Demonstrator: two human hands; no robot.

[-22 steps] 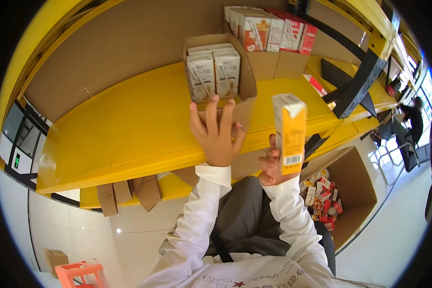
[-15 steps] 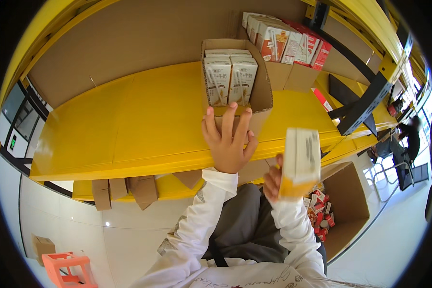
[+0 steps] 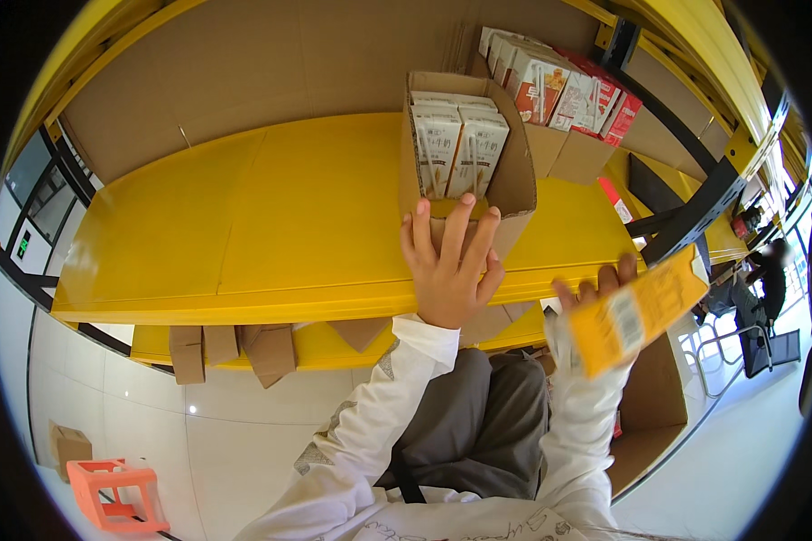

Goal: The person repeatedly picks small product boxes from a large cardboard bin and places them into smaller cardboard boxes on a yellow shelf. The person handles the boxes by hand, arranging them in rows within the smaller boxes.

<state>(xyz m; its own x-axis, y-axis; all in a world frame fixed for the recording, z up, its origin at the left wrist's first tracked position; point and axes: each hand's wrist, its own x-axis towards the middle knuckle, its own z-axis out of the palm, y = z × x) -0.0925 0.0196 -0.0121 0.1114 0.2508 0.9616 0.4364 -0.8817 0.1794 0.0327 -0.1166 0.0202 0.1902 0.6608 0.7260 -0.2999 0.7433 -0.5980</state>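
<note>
On the yellow shelf stands an open-topped cardboard box (image 3: 516,185) holding several white drink cartons (image 3: 480,155) with straws on their fronts. My left hand (image 3: 453,266) lies against the low front of this box, fingers spread and fingertips over its edge, just short of the cartons. Out to the right, in front of the shelf's edge, my right hand (image 3: 595,287) grips a drink carton (image 3: 639,311). Its yellow face with a white printed label is turned up, and the carton is tilted. Parts of the right fingers are hidden behind it.
Behind and right, another box of red and white cartons (image 3: 573,95) stands near a black shelf bracket (image 3: 695,203). Below right is a large cardboard box (image 3: 654,406). A pink stool (image 3: 117,496) is on the floor at lower left. A seated person (image 3: 767,279) is far right.
My right hand has moved right and turned the carton, so its yellow face shows instead of the white end. My left hand stays at the box; the whole view has shifted slightly.
</note>
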